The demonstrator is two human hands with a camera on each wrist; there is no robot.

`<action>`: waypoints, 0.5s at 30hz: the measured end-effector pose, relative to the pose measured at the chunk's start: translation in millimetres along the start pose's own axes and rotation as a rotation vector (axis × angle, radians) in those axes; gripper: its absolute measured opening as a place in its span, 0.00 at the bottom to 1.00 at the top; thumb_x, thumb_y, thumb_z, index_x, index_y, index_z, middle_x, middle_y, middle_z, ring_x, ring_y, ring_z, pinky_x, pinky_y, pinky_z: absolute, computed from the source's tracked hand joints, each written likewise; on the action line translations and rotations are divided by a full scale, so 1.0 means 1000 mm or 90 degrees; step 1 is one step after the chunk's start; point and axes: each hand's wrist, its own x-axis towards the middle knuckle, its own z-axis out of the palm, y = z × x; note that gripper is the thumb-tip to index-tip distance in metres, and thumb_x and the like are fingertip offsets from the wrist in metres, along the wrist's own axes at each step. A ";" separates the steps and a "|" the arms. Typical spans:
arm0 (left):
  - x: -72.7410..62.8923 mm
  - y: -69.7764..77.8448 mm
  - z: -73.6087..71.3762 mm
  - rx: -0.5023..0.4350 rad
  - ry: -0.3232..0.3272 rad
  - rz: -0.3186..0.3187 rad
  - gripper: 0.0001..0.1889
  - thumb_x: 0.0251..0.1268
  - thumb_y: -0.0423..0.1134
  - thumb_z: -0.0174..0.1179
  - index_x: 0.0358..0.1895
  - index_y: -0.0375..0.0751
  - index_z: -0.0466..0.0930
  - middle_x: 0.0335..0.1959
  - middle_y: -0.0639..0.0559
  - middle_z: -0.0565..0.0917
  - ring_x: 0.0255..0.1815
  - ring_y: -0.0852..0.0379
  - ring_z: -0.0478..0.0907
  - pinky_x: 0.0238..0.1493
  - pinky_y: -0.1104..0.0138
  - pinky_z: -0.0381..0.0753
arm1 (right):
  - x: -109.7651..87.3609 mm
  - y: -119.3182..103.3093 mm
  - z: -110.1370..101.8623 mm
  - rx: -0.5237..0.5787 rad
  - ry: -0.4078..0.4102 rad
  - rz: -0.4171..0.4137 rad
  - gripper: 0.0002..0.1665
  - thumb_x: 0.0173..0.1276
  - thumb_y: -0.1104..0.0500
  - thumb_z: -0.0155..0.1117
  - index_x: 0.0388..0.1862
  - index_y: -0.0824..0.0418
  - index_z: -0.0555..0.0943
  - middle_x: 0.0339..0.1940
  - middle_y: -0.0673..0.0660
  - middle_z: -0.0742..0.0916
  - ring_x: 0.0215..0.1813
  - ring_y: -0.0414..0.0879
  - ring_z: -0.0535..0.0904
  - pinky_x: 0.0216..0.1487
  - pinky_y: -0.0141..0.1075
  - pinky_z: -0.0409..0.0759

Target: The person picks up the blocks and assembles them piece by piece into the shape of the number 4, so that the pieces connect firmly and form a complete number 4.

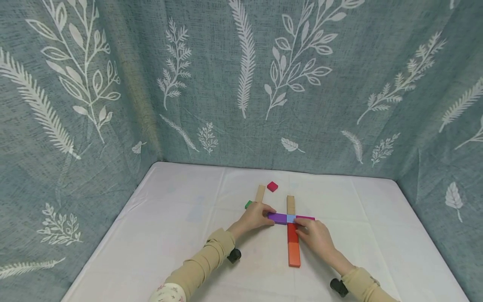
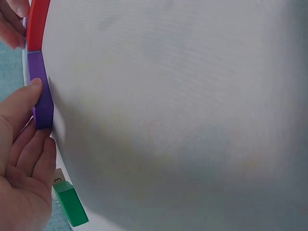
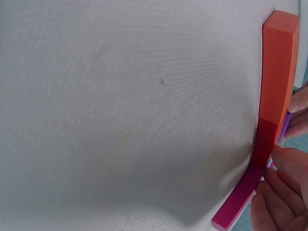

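My left hand (image 1: 253, 214) pinches the outer end of a purple block (image 1: 277, 218), thumb on one side and fingers on the other. The purple block points at a small light blue block (image 1: 291, 218), from which blocks run out like a cross. A plain wooden block (image 1: 290, 204) lies beyond it and a magenta block (image 1: 306, 217) to its right. Towards me come a red block (image 1: 292, 233) and an orange block (image 1: 294, 255), end to end. With relaxed fingers, my right hand (image 1: 316, 237) touches where the red, light blue and magenta blocks meet.
Past my left hand lie a green block (image 2: 71, 206) and another wooden block (image 1: 260, 193). A small pinkish-red block (image 1: 272, 186) sits farther back. The white-covered table (image 1: 181, 201) ends at a blue-grey patterned curtain (image 1: 226, 138).
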 end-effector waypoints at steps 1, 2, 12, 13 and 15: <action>0.000 0.000 0.000 -0.001 0.001 0.000 0.16 0.51 0.35 0.70 0.45 0.37 0.85 0.45 0.46 0.87 0.44 0.57 0.80 0.48 0.67 0.79 | 0.000 0.000 0.000 -0.001 0.000 0.000 0.19 0.52 0.67 0.72 0.45 0.66 0.85 0.42 0.59 0.89 0.46 0.53 0.85 0.48 0.45 0.82; 0.000 -0.001 0.000 0.000 0.002 0.000 0.16 0.51 0.35 0.70 0.45 0.37 0.85 0.45 0.46 0.87 0.43 0.57 0.80 0.47 0.68 0.79 | 0.000 -0.001 0.000 -0.001 0.001 0.000 0.19 0.52 0.67 0.72 0.45 0.66 0.85 0.42 0.59 0.89 0.46 0.53 0.85 0.48 0.45 0.82; -0.002 -0.002 0.000 0.005 0.005 0.004 0.18 0.50 0.36 0.71 0.46 0.37 0.85 0.45 0.47 0.87 0.44 0.57 0.80 0.48 0.68 0.79 | 0.000 -0.002 -0.001 -0.004 0.003 -0.002 0.18 0.52 0.67 0.72 0.45 0.66 0.85 0.42 0.59 0.89 0.46 0.53 0.85 0.47 0.46 0.82; -0.002 -0.001 0.000 0.007 0.006 0.004 0.18 0.50 0.36 0.71 0.47 0.36 0.84 0.46 0.47 0.87 0.45 0.56 0.81 0.49 0.67 0.79 | 0.000 -0.002 -0.001 -0.005 0.004 -0.004 0.18 0.52 0.67 0.72 0.45 0.66 0.85 0.41 0.59 0.89 0.46 0.53 0.85 0.47 0.46 0.82; -0.003 -0.001 0.000 0.005 0.009 0.004 0.19 0.50 0.36 0.71 0.48 0.36 0.84 0.47 0.46 0.86 0.48 0.54 0.82 0.52 0.65 0.79 | 0.000 -0.001 0.000 -0.007 0.007 -0.007 0.18 0.52 0.67 0.72 0.45 0.66 0.85 0.41 0.59 0.89 0.45 0.53 0.85 0.47 0.46 0.82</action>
